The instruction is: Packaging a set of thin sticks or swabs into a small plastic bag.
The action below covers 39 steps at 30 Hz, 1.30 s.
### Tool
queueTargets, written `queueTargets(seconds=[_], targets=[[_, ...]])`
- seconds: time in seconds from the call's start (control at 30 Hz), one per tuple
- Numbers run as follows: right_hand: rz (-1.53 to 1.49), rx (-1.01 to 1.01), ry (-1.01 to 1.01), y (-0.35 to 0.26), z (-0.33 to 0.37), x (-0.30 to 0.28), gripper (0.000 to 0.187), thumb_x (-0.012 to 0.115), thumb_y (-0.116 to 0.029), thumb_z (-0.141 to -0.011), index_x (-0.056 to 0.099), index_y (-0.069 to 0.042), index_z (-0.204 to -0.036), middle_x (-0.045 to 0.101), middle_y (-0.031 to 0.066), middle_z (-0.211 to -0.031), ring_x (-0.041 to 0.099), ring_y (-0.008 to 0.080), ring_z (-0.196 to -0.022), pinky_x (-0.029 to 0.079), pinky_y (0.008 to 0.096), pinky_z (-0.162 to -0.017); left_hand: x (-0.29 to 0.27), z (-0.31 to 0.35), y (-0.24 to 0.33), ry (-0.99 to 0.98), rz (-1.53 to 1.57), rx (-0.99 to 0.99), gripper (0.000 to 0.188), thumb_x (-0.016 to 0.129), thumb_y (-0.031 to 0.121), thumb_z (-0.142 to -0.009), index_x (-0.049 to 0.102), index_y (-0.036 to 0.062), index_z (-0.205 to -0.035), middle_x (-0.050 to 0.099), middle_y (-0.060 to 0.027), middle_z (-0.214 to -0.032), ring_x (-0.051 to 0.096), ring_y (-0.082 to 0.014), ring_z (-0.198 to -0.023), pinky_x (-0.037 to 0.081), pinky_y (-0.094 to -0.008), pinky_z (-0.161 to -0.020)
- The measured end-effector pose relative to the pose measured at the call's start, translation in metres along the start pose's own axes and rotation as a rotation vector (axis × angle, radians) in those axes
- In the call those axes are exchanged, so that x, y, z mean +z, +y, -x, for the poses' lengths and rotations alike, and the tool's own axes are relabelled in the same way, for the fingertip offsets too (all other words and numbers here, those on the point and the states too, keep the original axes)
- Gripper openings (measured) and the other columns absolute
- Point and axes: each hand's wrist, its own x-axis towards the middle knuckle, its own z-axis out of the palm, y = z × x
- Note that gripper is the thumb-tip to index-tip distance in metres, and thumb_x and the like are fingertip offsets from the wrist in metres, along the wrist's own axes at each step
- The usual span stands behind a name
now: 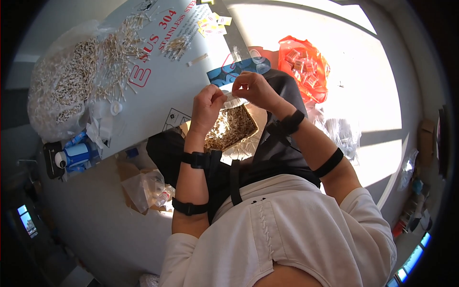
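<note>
My left hand (pixel 206 106) and my right hand (pixel 255 90) both pinch the top edge of a small clear plastic bag (pixel 230 127) filled with short tan sticks. The bag hangs below my fingers, over my lap. Both hands are close together at the bag's mouth, above the edge of a large grey cardboard sheet (pixel 158 91). Black straps wrap both wrists and forearms.
Loose tan sticks (pixel 117 52) lie scattered on the cardboard beside a big clear sack of them (pixel 62 86). Small yellow labels (pixel 213 25) lie at the far end. An orange plastic bag (pixel 306 67) sits on the sunlit floor to the right. A blue-and-white bottle (pixel 76 155) lies at the left.
</note>
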Motion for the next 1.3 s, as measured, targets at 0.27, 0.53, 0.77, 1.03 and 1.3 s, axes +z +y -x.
queueTargets(seconds=[0.27, 0.53, 0.77, 1.03, 1.3], targets=[[0.367, 0.032, -0.145, -0.024, -0.005, 0.002, 0.007, 0.061, -0.007, -0.074, 0.065, -0.002, -0.077, 0.063, 0.0161, -0.088, 0.063, 0.0317, -0.088, 0.050, 0.0399, -0.076, -0.012, -0.014, 0.002, -0.273, -0.026, -0.148, 0.019, 0.067, 0.006, -0.084, 0.051, 0.0003, -0.076, 0.055, -0.0036, -0.066, 0.049, -0.0109, -0.061, 0.042, -0.0285, -0.058], [0.726, -0.388, 0.013, -0.011, 0.009, 0.002, 0.011, 0.064, -0.009, -0.077, 0.058, -0.003, -0.083, 0.054, 0.0100, -0.088, 0.056, 0.0290, -0.087, 0.047, 0.0398, -0.076, -0.006, -0.015, 0.020, -0.202, -0.424, 0.088, 0.009, 0.063, 0.003, -0.082, 0.054, 0.0008, -0.082, 0.060, -0.0159, -0.083, 0.060, -0.0389, -0.079, 0.048, -0.0445, -0.068], [0.381, -0.378, -0.009, -0.005, 0.014, -0.006, 0.013, 0.065, -0.013, -0.080, 0.055, -0.007, -0.086, 0.053, 0.0077, -0.089, 0.057, 0.0296, -0.088, 0.048, 0.0407, -0.071, 0.000, 0.000, 0.017, -0.054, -0.297, 0.185, 0.010, 0.064, 0.000, -0.077, 0.056, 0.0032, -0.082, 0.054, -0.0104, -0.083, 0.059, -0.0320, -0.077, 0.048, -0.0386, -0.066], [0.654, -0.482, -0.019, -0.004, 0.009, 0.001, 0.016, 0.060, -0.018, -0.084, 0.054, -0.002, -0.085, 0.054, 0.0114, -0.089, 0.057, 0.0291, -0.090, 0.049, 0.0383, -0.075, 0.008, -0.009, 0.017, -0.073, -0.645, 0.424, 0.019, 0.066, 0.004, -0.071, 0.050, 0.0019, -0.081, 0.053, -0.0120, -0.083, 0.058, -0.0321, -0.078, 0.051, -0.0422, -0.069], [0.635, -0.475, -0.071, 0.005, 0.016, -0.011, 0.017, 0.062, -0.009, -0.081, 0.048, -0.001, -0.086, 0.048, 0.0133, -0.086, 0.053, 0.0317, -0.083, 0.047, 0.0397, -0.073, 0.008, -0.002, 0.011, -0.169, -0.582, 0.280, 0.019, 0.058, 0.003, -0.074, 0.045, -0.0002, -0.087, 0.053, -0.0179, -0.085, 0.057, -0.0380, -0.081, 0.050, -0.0474, -0.072]])
